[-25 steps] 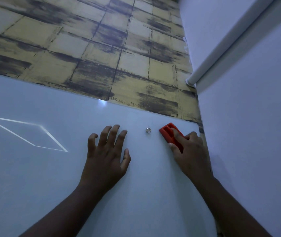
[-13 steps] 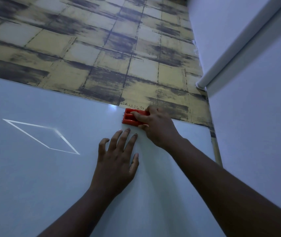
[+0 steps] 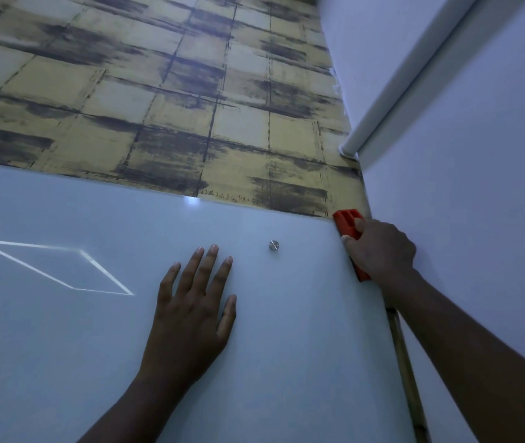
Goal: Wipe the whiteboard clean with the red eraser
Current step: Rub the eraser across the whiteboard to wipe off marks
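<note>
- Head view: the right hand [image 3: 381, 247] has its grip curled round the red eraser [image 3: 346, 223], fingers and thumb wrapped over it so that only its top end and a sliver below the hand show.
- The eraser sits at the top right corner of the whiteboard [image 3: 286, 346], pressed at the right edge, just under the patterned wallpaper [image 3: 159, 107].
- The left hand [image 3: 192, 311] lies flat on the board, fingers straight and slightly spread, holding nothing; it seems to brace the body.
- To do this stroke well, I judge the eraser should stay flat on the board with even pressure and run along the edge, so the corner is not skipped.
- No ink is visible near the corner; the bright outline [image 3: 53, 266] toward the left edge looks like reflected light, though I cannot tell for sure.
- A small round metal stud [image 3: 274, 244] stands on the board between the two hands; strokes must go round it.
- The plain wall [image 3: 478, 251] meets the board's right edge closely, leaving little room for the right hand, and a white roller tube [image 3: 414, 75] hangs above.
</note>
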The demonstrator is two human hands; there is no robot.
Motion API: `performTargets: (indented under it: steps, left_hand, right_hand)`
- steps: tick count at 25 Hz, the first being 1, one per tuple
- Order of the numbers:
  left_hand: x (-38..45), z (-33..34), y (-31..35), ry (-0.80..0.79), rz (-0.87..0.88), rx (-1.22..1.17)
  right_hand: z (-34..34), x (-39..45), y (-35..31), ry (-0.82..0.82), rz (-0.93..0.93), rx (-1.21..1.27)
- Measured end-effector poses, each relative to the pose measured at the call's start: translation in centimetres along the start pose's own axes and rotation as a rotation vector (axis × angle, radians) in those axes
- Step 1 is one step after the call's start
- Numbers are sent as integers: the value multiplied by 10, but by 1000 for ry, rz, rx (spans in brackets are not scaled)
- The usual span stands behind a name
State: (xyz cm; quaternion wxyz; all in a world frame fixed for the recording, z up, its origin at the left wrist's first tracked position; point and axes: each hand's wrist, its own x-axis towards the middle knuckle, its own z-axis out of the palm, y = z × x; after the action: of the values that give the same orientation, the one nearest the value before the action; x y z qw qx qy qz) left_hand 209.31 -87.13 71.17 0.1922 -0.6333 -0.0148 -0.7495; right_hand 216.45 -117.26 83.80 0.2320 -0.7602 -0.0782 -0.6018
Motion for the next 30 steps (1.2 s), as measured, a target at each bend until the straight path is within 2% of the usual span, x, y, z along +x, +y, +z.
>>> performTargets:
  steps: [6,11,13,15,18,23,30]
  left_hand:
    - [-8,1,2,-14,-10,-7]
    - [-9,0,2,-20,-8,-6]
    - [-11,1,1,-19,-18,-20]
    - [-16,-1,3,-15,-28,-29]
    - [-24,-5,6,3,-38,-38]
    - [-46,-11,9,30,-72,-40]
    - [-71,-18,16,-10,-126,-12]
  right_hand:
    - [21,-43,-7,63,69,5]
    - [16,-106,-50,22,-171,25]
    - [10,-126,-53,-40,-284,12]
    - [7,-130,-48,-68,-319,-42]
    - [8,-103,-41,-37,-218,-108]
    - [13,-33,-18,76,7,-83]
    - [7,-28,-23,51,15,-37]
